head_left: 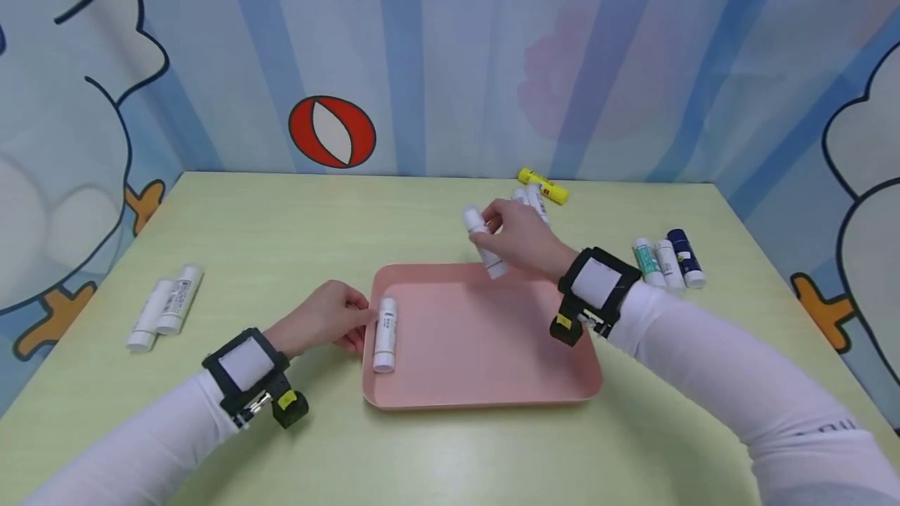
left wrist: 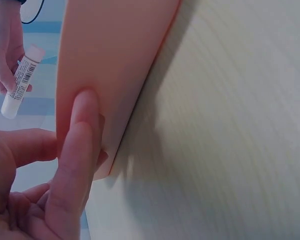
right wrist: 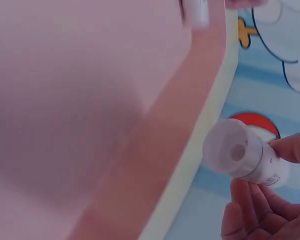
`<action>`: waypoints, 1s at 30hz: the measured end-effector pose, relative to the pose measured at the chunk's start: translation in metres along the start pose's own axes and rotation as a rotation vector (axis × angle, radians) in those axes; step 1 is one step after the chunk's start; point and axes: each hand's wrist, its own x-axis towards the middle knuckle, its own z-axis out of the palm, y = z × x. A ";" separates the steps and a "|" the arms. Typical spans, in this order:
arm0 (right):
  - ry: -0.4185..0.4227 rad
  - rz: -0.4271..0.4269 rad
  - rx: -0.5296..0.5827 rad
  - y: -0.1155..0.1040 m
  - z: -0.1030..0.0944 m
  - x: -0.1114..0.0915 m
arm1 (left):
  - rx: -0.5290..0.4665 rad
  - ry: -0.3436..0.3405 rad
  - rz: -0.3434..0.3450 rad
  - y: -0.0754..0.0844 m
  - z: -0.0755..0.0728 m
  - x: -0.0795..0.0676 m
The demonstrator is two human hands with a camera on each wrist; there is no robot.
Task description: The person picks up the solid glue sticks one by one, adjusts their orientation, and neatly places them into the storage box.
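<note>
My right hand [head_left: 522,234] pinches a white glue stick [head_left: 484,240] between thumb and fingers, tilted over the far rim of the pink tray [head_left: 485,398]. In the right wrist view the hollow base end of this glue stick [right wrist: 235,150] faces the camera. With my left hand [head_left: 326,317] I pinch the tray's left wall; in the left wrist view the fingers [left wrist: 72,165] press its outer side. Inside the tray, along its left side, lies another white glue stick [head_left: 385,334] with dark print.
Two white glue sticks [head_left: 166,307] lie at the left. At the right are a green-labelled glue stick [head_left: 648,262], a white one [head_left: 670,264] and a navy one [head_left: 685,258]. Behind my right hand lie a yellow glue stick [head_left: 543,186] and white ones [head_left: 537,201], partly hidden.
</note>
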 end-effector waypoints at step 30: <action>-0.380 0.093 -0.091 -0.028 0.096 0.003 | 0.014 -0.008 -0.014 0.000 -0.001 -0.001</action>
